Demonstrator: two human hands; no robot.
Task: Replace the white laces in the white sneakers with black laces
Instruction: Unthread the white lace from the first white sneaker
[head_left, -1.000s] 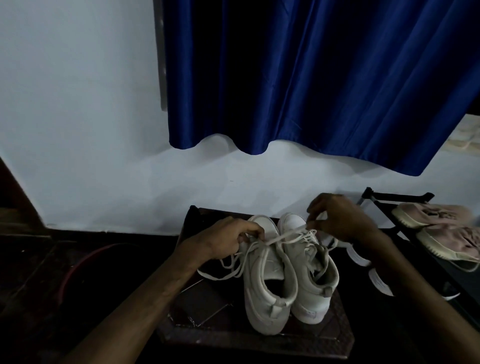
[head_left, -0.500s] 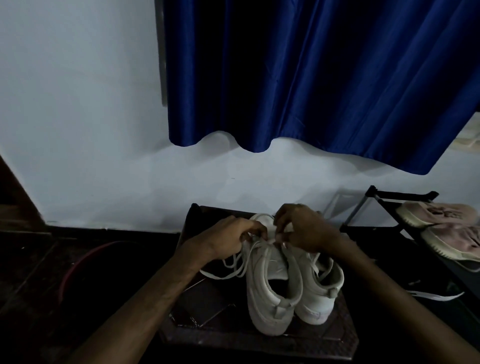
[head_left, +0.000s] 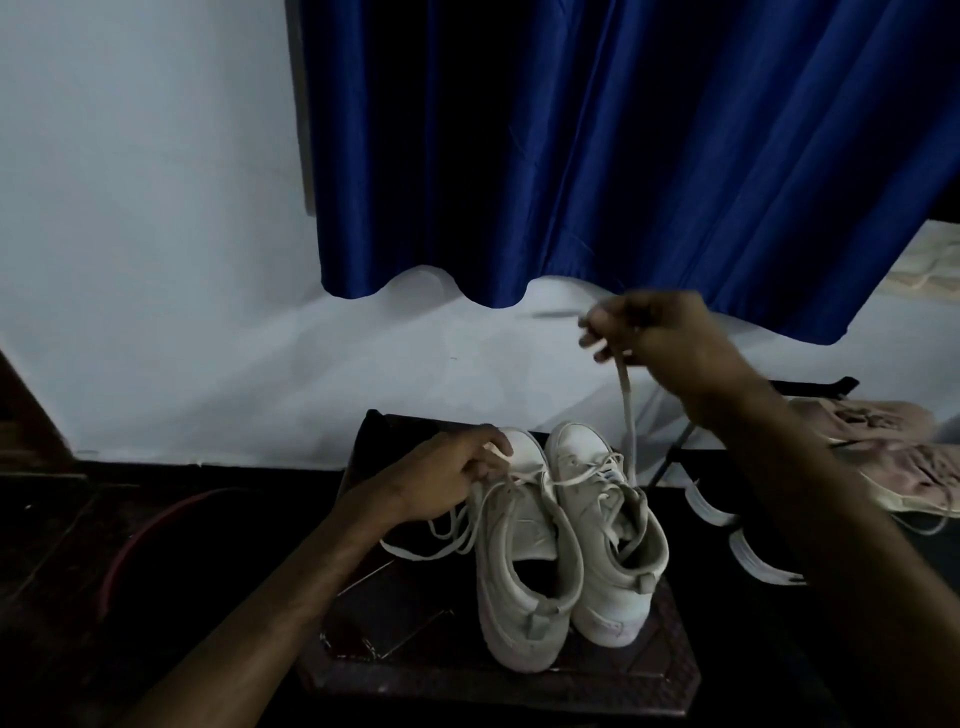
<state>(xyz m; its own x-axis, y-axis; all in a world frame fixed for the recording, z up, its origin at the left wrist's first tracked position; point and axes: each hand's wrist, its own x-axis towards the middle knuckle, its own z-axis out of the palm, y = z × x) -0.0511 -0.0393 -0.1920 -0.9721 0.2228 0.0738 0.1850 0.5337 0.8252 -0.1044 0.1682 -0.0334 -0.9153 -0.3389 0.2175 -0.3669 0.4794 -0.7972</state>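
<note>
Two white sneakers stand side by side on a dark stool (head_left: 519, 680), toes toward the wall: the left sneaker (head_left: 519, 577) and the right sneaker (head_left: 613, 540). My left hand (head_left: 441, 478) grips the left sneaker at its toe end, fingers curled among its loosened white laces. My right hand (head_left: 654, 338) is raised above and right of the shoes and pinches a white lace (head_left: 628, 421) that runs down taut to the shoes. Loose lace loops (head_left: 431, 540) hang left of the left sneaker. No black laces are visible.
A blue curtain (head_left: 597, 156) hangs over the white wall behind. A pair of pink shoes (head_left: 883, 447) lies on a dark rack at the right. White strips (head_left: 753, 561) lie in the dark right of the stool. A red curved rim (head_left: 135, 535) shows at the left.
My right hand has left the shoe tops and risen up and to the right, drawing a white lace out long. My left hand stays on the left sneaker.
</note>
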